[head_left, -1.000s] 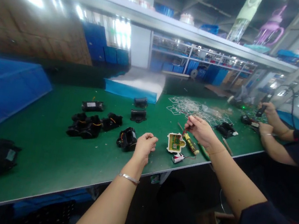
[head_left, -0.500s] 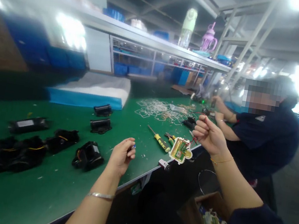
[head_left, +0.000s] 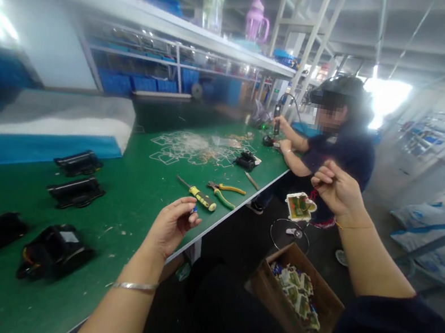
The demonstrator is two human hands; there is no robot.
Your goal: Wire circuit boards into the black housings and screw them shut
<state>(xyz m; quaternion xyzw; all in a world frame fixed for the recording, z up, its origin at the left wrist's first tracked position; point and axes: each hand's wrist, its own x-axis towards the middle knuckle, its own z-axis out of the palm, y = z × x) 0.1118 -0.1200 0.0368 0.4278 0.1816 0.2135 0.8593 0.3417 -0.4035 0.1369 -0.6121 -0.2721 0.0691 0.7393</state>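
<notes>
My right hand (head_left: pixel 339 191) is raised past the table edge, its fingers pinched on thin red wires (head_left: pixel 313 194). From these wires hangs a circuit board in a white-rimmed housing (head_left: pixel 299 207), clear of the table. A small white cylinder with a round end (head_left: pixel 293 232) shows below the board; whether it is joined to it I cannot tell. Over the front edge of the table, my left hand (head_left: pixel 172 225) is closed around a small blue part (head_left: pixel 194 209), mostly hidden by the fingers. Just beyond it lie a yellow-and-black screwdriver (head_left: pixel 203 198) and yellow-green pliers (head_left: pixel 224 192).
Below the board stands a cardboard box (head_left: pixel 323 316) with several similar boards inside. Black plastic housings (head_left: pixel 75 192) lie on the green table (head_left: pixel 111 284). White loops of thin material (head_left: pixel 186 149) are heaped farther back. A co-worker (head_left: pixel 340 135) sits at the far end.
The view has swung right. My right hand has carried the board and cylinder off the table edge to hang near the box. My left hand keeps the small blue part.
</notes>
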